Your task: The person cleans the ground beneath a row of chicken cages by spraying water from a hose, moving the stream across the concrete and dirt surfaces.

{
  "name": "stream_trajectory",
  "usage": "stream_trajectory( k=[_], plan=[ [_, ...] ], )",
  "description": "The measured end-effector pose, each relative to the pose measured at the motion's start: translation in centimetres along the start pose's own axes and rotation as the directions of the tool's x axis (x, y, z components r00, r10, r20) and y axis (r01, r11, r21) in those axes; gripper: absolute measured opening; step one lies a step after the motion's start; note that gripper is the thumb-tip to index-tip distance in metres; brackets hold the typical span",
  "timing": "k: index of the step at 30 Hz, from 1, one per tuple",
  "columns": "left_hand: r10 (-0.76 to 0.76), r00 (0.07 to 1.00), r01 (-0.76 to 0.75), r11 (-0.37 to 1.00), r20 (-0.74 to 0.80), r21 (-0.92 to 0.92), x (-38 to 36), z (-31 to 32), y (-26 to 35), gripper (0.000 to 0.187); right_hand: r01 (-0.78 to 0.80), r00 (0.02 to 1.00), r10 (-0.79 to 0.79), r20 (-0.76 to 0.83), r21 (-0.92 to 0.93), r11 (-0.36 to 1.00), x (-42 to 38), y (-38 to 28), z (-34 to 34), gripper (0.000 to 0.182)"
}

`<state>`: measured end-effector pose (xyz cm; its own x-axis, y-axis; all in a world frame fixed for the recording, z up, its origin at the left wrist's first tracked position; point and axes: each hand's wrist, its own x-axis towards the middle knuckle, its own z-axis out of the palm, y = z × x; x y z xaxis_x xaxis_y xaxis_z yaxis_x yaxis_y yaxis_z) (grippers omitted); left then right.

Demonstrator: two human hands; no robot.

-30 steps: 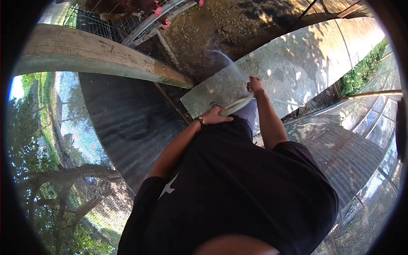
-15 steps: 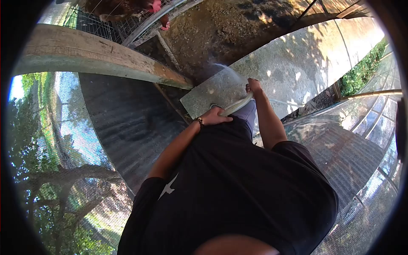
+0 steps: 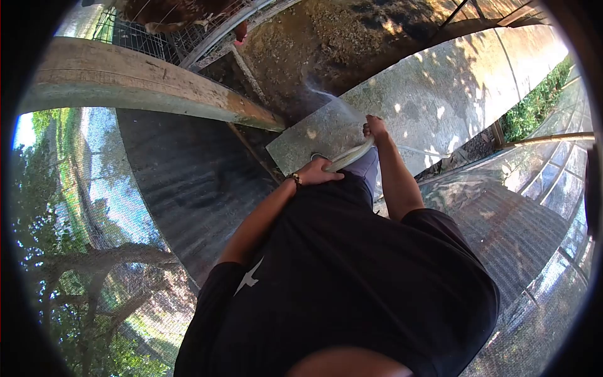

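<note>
Up at the far edge, the chicken (image 3: 169,12) has been shifting out of view while both hands are staying put. Right hand (image 3: 375,127) is clenching the hose (image 3: 353,154) end, spraying the dirt floor (image 3: 326,44); left hand (image 3: 317,171) is gripping the hose nearer the body. Rinsing seems underway; next calls for sweeping the spray sideways.

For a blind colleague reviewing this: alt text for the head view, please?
Both hands grip a pale hose, right hand at its tip, left hand further back, spraying water onto a dirty concrete floor beside a wire cage.
</note>
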<state>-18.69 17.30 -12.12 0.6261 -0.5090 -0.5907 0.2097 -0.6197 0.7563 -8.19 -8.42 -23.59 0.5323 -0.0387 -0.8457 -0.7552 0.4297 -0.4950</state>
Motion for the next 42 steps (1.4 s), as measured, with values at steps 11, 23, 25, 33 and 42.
stream_trajectory(
  k=[11,23,25,33,42],
  plan=[
    [-0.004,0.999,0.006,0.998,0.032,-0.058,-0.7,-0.6,1.9,0.055,-0.013,1.0,0.012,0.024,0.03,0.999,0.4,0.3,-0.4,0.019],
    [0.002,1.0,-0.002,0.999,-0.004,0.034,-0.5,-0.6,1.6,0.054,-0.011,0.999,0.008,0.047,0.059,0.998,-0.7,-0.3,-0.2,0.017],
    [0.016,1.0,-0.016,1.0,0.0,0.006,-0.5,-0.6,1.6,0.055,-0.018,0.999,0.016,0.044,0.032,0.999,-1.0,-0.3,-0.1,0.016],
    [-0.003,1.0,0.004,0.999,0.013,-0.043,-0.4,-0.3,1.3,0.055,-0.039,0.997,0.037,0.068,0.028,0.999,-0.3,-0.1,-0.1,0.015],
    [-0.025,1.0,0.025,1.0,0.002,0.008,-0.2,-0.1,0.8,0.054,-0.006,0.997,0.002,0.072,0.059,0.998,0.1,0.0,-0.5,0.019]
  ],
)
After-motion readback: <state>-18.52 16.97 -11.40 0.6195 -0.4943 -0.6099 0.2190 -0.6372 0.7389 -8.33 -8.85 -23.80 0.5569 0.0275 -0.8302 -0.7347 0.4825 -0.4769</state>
